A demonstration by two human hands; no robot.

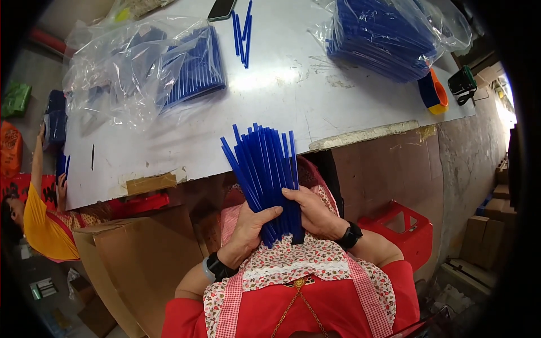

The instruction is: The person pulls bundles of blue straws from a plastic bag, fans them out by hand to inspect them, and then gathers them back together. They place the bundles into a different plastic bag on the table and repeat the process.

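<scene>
A fanned bundle of long, thin blue plastic straws (262,166) is held upright in front of my apron, between both hands. My left hand (245,226) is closed round the left side of its lower part, thumb lying across the straws. On the right side, my right hand (315,213) grips the bundle with its thumb pressed along the outer straws. The fingers behind the bundle are hidden. The straws' upper ends stand unevenly and spread apart, just past the table's near edge. A short dark end (297,239) shows below the bundle on the right.
On the white table (270,93) are clear bags of blue straws at left (197,65) and right (383,39), loose straws (242,36), a phone (221,9) and tape rolls (433,93). A cardboard box (141,265), red stool (403,231) and another person (48,228) are nearby.
</scene>
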